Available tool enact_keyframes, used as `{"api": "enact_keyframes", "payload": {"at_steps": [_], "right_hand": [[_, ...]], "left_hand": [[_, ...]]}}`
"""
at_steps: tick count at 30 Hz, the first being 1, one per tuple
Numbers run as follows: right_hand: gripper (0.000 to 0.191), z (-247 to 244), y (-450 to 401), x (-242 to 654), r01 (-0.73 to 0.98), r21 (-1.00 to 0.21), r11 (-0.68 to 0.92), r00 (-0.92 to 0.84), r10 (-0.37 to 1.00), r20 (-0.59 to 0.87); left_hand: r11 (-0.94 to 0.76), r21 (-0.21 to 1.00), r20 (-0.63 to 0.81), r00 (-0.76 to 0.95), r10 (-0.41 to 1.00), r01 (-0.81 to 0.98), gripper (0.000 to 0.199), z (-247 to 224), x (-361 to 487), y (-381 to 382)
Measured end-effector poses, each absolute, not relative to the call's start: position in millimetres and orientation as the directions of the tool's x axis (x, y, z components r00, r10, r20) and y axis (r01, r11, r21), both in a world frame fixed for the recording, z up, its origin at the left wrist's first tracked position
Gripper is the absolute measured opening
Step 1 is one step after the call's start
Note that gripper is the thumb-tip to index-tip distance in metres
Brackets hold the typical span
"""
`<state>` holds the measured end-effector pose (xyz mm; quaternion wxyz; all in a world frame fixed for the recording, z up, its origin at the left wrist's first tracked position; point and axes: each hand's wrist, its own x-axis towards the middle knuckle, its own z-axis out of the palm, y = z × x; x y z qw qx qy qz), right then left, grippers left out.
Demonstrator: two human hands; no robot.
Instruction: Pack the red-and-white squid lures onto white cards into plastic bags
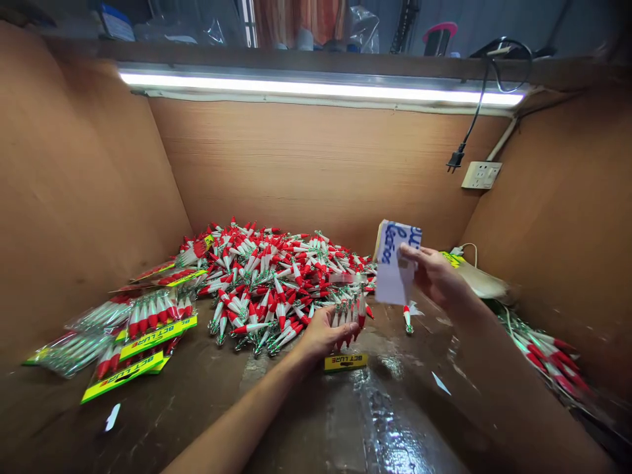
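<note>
My left hand (324, 334) is closed around a row of red-and-white fishing lures (349, 313) with green hooks at the top. A yellow printed card (345, 361) shows just below these lures. My right hand (432, 268) pinches a pale piece of card (394, 280) with blue lettering, raised to the right of the lures and apart from them. Behind my left hand rises a large heap of loose red-and-white lures (276, 270). One loose lure (407, 320) lies under the pale card.
Several bagged lure packs with yellow cards (158, 337) are stacked at left. More lures (548, 359) lie at the right edge. Wooden walls (316, 158) enclose the bench, with a lit tube (316, 85), hanging plug (455, 158) and socket (481, 175). White scraps (112, 417) dot the tabletop.
</note>
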<state>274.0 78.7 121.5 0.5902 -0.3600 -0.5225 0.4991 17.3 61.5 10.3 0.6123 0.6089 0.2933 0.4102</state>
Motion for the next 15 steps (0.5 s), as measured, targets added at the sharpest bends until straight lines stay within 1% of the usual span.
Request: {"api": "enact_keyframes", "payload": {"at_steps": [2,3,5,6,7,9,11,13,15], "right_hand": [[0.038,105,71,298,0.037,-0.995,0.088,-0.21,0.975,0.078],[0.04,94,68,307,0.181,-0.983,0.039,-0.293,0.956,-0.016],[0.043,70,60,318,0.438,-0.898,0.032,-0.398,0.903,-0.162],[0.042,60,57,320,0.535,-0.842,0.064,-0.396,0.899,-0.184],[0.04,52,55,320,0.609,-0.786,0.108,-0.355,0.923,-0.149],[0.041,44,52,314,0.694,-0.695,0.19,-0.205,0.977,0.063],[0.044,49,49,301,0.679,-0.681,0.272,-0.105,0.955,0.277],[0.04,61,47,285,0.576,-0.718,0.39,-0.141,0.913,0.382],[0.035,76,46,268,0.471,-0.709,0.525,-0.234,0.849,0.473]], "left_hand": [[-0.078,0.986,0.138,0.473,0.87,-0.146,0.046,12,17,62],[-0.077,0.987,0.136,0.465,0.875,-0.144,0.046,14,16,62],[-0.074,0.987,0.132,0.456,0.88,-0.143,0.046,16,16,61],[-0.072,0.987,0.129,0.457,0.88,-0.141,0.046,17,16,60],[-0.069,0.988,0.126,0.46,0.879,-0.138,0.046,17,16,59],[-0.064,0.99,0.118,0.473,0.873,-0.129,0.046,18,17,58],[-0.063,0.991,0.114,0.488,0.866,-0.119,0.046,17,18,57],[-0.068,0.991,0.116,0.501,0.858,-0.113,0.048,15,19,57],[-0.077,0.991,0.124,0.51,0.851,-0.112,0.047,14,20,57]]}}
